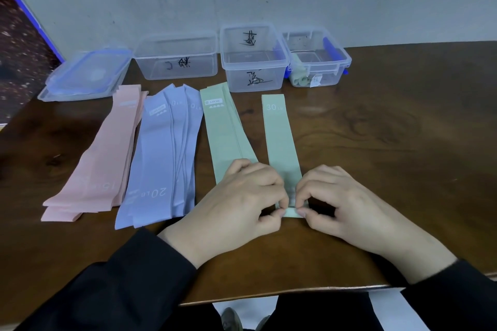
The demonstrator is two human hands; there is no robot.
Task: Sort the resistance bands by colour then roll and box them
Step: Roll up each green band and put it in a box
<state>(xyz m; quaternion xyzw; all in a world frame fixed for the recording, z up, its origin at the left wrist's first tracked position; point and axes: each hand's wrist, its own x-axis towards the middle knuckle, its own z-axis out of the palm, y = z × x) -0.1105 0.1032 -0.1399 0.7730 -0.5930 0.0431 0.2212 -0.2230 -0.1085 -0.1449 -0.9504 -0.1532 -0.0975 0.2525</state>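
Note:
A single green band marked 30 LB (279, 131) lies flat, running away from me. My left hand (236, 204) and my right hand (344, 204) both pinch its near end, which is folded over into a small first turn. To the left lie a green pile (224, 129), a lilac pile (164, 158) marked 20 LB and a pink pile (99, 164). Three clear boxes stand at the back: a left box (176, 58), a middle box (252, 58), and a right box (317, 56) holding rolled green bands.
Stacked clear lids with blue clips (86, 75) lie at the back left. The brown wooden table (390, 142) meets a grey wall behind the boxes, and its front edge is just under my wrists. A dark patterned panel stands at the far left.

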